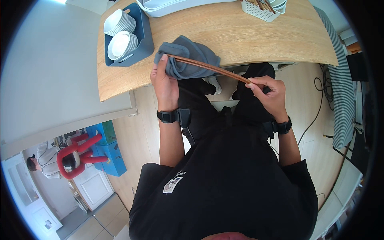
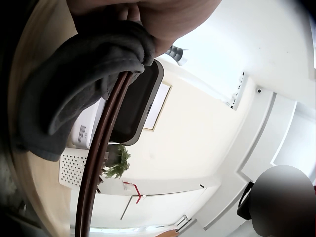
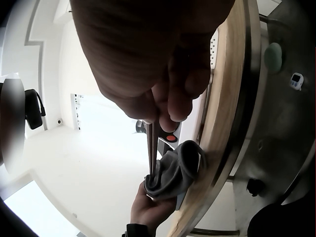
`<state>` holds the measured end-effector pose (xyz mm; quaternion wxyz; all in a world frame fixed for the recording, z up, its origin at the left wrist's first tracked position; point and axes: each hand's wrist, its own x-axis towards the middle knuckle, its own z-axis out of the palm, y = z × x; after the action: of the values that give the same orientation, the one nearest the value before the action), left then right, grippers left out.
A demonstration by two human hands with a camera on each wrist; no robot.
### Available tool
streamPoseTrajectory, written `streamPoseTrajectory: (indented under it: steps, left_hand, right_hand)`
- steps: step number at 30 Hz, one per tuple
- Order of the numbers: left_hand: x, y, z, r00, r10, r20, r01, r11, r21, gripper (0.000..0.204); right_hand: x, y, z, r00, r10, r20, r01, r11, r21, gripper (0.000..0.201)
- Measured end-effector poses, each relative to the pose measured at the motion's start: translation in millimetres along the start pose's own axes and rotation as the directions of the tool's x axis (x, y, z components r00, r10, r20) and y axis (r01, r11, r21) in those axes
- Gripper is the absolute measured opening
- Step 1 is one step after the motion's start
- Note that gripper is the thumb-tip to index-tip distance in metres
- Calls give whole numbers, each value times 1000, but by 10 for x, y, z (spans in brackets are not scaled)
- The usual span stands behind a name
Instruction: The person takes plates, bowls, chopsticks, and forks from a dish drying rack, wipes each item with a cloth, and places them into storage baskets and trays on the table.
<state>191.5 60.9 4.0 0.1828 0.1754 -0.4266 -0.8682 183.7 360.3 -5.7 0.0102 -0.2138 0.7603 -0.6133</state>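
Observation:
A pair of brown wooden chopsticks (image 1: pixel 212 68) spans the gap between my two hands, close over the table's front edge. My right hand (image 1: pixel 271 94) pinches their right end between thumb and fingers. With my left hand (image 1: pixel 166 86) I grip a bunched grey cloth (image 1: pixel 191 56), thumb on top, and the chopsticks' left end lies in its fold. The cloth drapes over the table's front edge. In the left wrist view the chopsticks (image 2: pixel 102 148) come out of the cloth (image 2: pixel 74 84); in the right wrist view the fingers (image 3: pixel 177 101) hide their near end.
On the wooden table (image 1: pixel 240 40), a blue-grey bin (image 1: pixel 146 36) with stacked white bowls (image 1: pixel 120 24) stands at the left. A perforated white basket (image 1: pixel 258 12) holding more chopsticks sits at the back right, near a white tray (image 1: pixel 176 7). Another person (image 1: pixel 46 158) is at far left.

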Motion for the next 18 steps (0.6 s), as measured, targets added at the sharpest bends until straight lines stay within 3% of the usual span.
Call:
streamPoseTrajectory:
  steps: [9, 14, 18]
  left_hand:
    - [-39, -79, 28, 1000, -5, -14, 5, 1000, -1, 26]
    - [-214, -278, 282, 993, -57, 108, 51, 997, 57, 22]
    - [-359, -498, 403, 979, -128, 161, 109, 987, 122, 20]
  right_hand:
    - [-37, 35, 61, 991, 132, -12, -131, 990, 59, 16]
    - [39, -12, 223, 991, 132, 34, -135, 984, 113, 17]
    - [109, -17, 390, 992, 123, -41, -119, 988, 100, 21]
